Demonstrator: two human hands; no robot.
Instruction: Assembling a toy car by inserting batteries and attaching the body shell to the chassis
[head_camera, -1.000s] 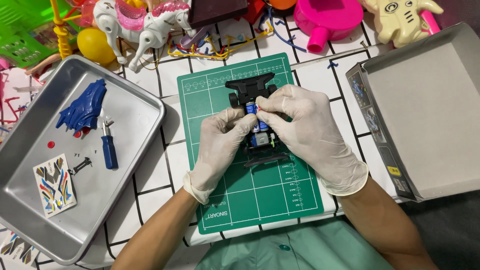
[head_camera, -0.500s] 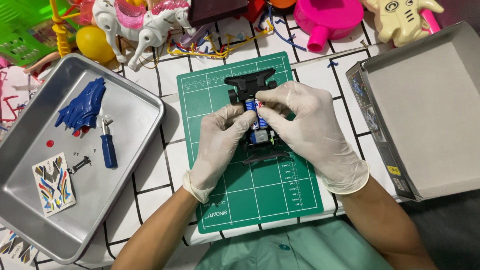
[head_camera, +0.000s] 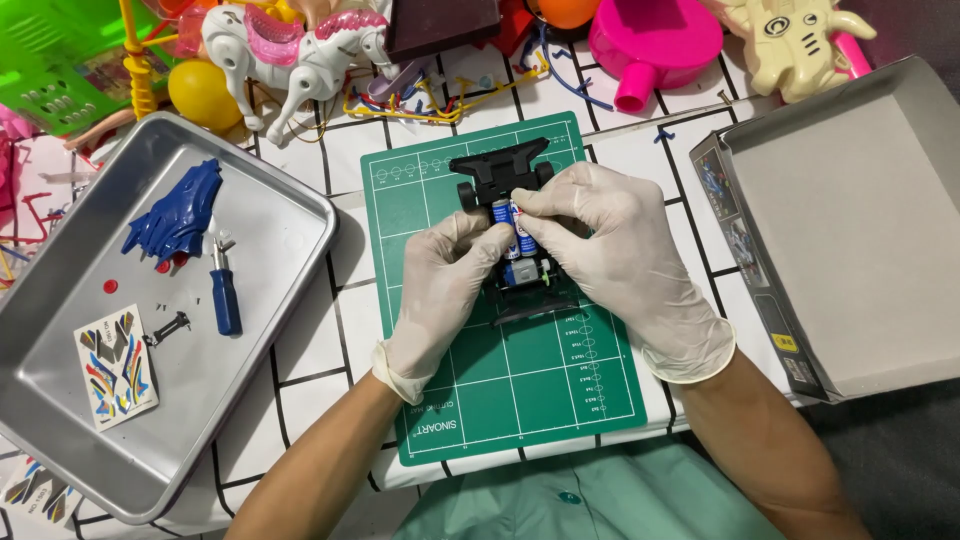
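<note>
Pinching the batteries (head_camera: 513, 226) between thumb and fingertips, the gloved right hand (head_camera: 610, 255) presses them into the black toy car chassis (head_camera: 512, 235), while the gloved left hand (head_camera: 445, 290) clamps the chassis from its other side, fingers curled shut against it. The chassis sits on the green cutting mat (head_camera: 500, 380), near its upper middle. Left of the mat, a metal tray (head_camera: 60, 440) holds a blue car body shell (head_camera: 172, 212), a small blue-handled screwdriver (head_camera: 224, 292) and a sticker sheet (head_camera: 113, 365). An open grey box (head_camera: 850, 240) lies to the right, and plastic toys crowd the far edge.
</note>
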